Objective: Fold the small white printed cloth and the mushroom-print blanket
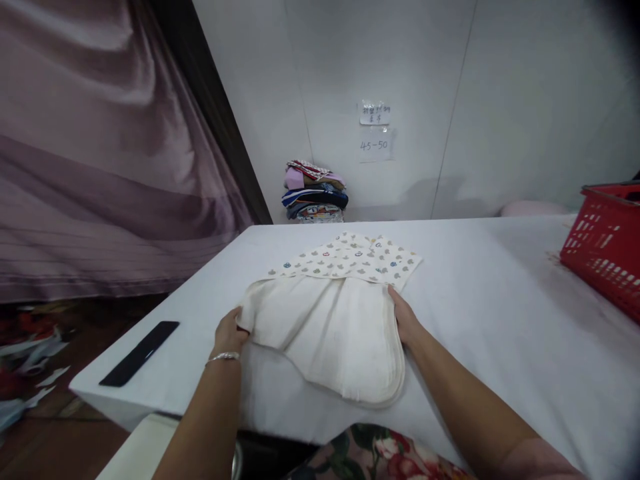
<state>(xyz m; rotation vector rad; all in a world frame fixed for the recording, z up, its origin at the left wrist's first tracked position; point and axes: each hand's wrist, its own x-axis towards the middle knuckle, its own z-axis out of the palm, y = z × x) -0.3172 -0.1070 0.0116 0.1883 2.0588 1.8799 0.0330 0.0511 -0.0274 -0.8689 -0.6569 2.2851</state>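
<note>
A white garment (320, 327) with a small printed pattern on its far part (345, 257) is spread on the white-covered table in front of me. Its near part is plain white and folds over toward me, with creases fanning down to a rounded edge. My left hand (230, 330), with a silver bangle at the wrist, is closed on the cloth's left edge. At the right edge, my right hand (404, 317) grips the cloth, its fingers partly hidden behind the fabric.
A flat black strip (140, 353) lies near the table's left edge. Folded clothes (315, 193) are stacked by the far wall. A red plastic basket (605, 247) stands at the right. Paper signs (376, 130) hang on the wall; a pink curtain (100, 153) drapes at left.
</note>
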